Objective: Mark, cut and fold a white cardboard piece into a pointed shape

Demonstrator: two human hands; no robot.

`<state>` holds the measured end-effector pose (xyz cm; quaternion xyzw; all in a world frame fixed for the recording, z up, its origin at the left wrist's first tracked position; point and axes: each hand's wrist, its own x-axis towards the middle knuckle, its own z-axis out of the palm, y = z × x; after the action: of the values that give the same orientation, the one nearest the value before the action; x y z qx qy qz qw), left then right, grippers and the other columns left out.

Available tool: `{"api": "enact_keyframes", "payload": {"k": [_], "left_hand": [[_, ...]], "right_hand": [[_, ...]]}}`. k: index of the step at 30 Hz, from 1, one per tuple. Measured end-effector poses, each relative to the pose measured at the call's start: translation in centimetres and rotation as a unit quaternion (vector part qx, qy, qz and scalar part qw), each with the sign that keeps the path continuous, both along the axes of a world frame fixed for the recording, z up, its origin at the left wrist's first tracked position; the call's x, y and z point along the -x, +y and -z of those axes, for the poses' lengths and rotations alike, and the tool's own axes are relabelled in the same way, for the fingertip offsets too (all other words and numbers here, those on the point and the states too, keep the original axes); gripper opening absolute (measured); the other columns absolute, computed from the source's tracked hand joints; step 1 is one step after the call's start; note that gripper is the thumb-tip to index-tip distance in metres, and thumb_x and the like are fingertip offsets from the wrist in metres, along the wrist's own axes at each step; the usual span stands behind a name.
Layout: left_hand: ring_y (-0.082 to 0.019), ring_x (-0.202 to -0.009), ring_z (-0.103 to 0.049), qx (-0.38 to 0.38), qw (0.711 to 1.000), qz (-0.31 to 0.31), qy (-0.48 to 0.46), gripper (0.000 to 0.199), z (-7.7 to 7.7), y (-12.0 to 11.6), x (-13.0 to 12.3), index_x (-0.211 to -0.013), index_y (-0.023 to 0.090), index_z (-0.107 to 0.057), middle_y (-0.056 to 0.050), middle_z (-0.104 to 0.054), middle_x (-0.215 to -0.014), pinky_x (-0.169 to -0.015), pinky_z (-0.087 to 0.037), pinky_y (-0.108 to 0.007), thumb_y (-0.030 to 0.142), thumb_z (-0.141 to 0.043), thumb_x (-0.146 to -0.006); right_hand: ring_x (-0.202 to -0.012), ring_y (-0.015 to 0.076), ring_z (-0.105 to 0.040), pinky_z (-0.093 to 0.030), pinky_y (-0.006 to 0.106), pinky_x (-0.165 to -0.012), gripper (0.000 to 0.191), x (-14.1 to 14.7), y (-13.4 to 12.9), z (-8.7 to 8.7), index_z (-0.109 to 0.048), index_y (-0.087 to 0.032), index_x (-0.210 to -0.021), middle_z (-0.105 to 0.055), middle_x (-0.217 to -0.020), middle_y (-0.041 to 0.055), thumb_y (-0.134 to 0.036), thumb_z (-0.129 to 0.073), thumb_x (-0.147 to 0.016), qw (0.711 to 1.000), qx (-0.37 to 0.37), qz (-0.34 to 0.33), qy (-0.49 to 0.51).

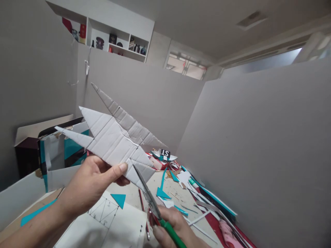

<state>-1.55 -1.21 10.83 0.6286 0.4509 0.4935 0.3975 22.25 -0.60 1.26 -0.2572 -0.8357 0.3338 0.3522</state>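
Observation:
My left hand (95, 182) pinches the lower edge of a white cardboard cutout (111, 137) with several long pointed arms, its thumb lying on the near face. The cutout is held up above the table, its surface creased and marked with dark lines. In my right hand (176, 220) is a pair of scissors (151, 196) with a green handle. Their blades reach up to a notch at the cutout's lower right, beside my left thumb. Below, an open notebook (126, 220) carries a drawing of lines and triangles, with a teal triangle (119, 199) lying on it.
Teal, white and red scraps (191, 186) crowd the table's right side along a grey partition (253, 148). A pencil (147, 227) lies beside the notebook. Cardboard boxes (55, 151) stand at the left. A wall shelf (119, 31) with vases hangs behind the partition.

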Motion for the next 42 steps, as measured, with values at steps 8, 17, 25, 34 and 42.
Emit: {"api": "enact_keyframes", "payload": {"k": [8, 17, 25, 34, 42], "left_hand": [[-0.019, -0.065, -0.068, -0.002, 0.999, -0.023, -0.047, 0.033, 0.0, -0.5, -0.9, -0.056, 0.018, -0.072, -0.003, -0.074, -0.063, -0.068, -0.052, -0.026, 0.044, -0.07, -0.077], [-0.017, -0.057, -0.065, 0.029, 0.999, -0.004, -0.034, 0.032, 0.2, -0.6, -1.2, -0.055, 0.019, -0.072, -0.004, -0.073, -0.06, -0.055, -0.051, -0.023, 0.044, -0.071, -0.075], [-0.017, -0.056, -0.064, 0.018, 0.999, 0.005, -0.026, 0.034, 0.2, -0.5, -1.0, -0.056, 0.019, -0.072, -0.003, -0.072, -0.059, -0.056, -0.051, -0.024, 0.047, -0.07, -0.076], [-0.016, -0.057, -0.065, 0.015, 0.998, 0.035, -0.041, 0.032, 0.3, -0.5, -0.9, -0.059, 0.019, -0.073, -0.003, -0.074, -0.062, -0.051, -0.049, -0.021, 0.045, -0.07, -0.078], [-0.016, -0.058, -0.065, 0.002, 0.998, 0.046, -0.035, 0.034, 0.3, -0.6, -1.2, -0.056, 0.02, -0.072, -0.002, -0.073, -0.06, -0.056, -0.051, -0.021, 0.044, -0.068, -0.08]], "right_hand": [[-0.049, 0.0097, -0.03, -0.024, 0.023, -0.045, 0.037, -0.3, 0.3, 0.5, -0.048, -0.019, -0.077, -0.032, -0.057, -0.006, -0.055, -0.049, -0.087, 1.0, 0.023, -0.01, -0.017], [-0.048, 0.0099, -0.032, -0.026, 0.023, -0.045, 0.032, -0.3, 0.4, 0.6, -0.047, -0.02, -0.075, -0.034, -0.056, -0.0059, -0.049, -0.048, -0.088, 1.0, -0.008, -0.013, 0.01], [-0.051, 0.0104, -0.032, -0.029, 0.023, -0.048, 0.037, -0.2, 0.1, 0.2, -0.042, -0.021, -0.072, -0.034, -0.058, -0.0049, -0.053, -0.045, -0.09, 1.0, 0.027, -0.003, -0.01], [-0.051, 0.0104, -0.032, -0.026, 0.024, -0.047, 0.038, -0.5, 0.3, 0.7, -0.048, -0.019, -0.078, -0.035, -0.059, -0.005, -0.056, -0.047, -0.087, 1.0, 0.009, -0.001, -0.017], [-0.054, 0.0122, -0.035, -0.032, 0.025, -0.051, 0.043, -0.3, 0.0, 0.0, -0.051, -0.019, -0.078, -0.038, -0.06, -0.0032, -0.06, -0.043, -0.089, 1.0, 0.007, 0.005, -0.018]]}}
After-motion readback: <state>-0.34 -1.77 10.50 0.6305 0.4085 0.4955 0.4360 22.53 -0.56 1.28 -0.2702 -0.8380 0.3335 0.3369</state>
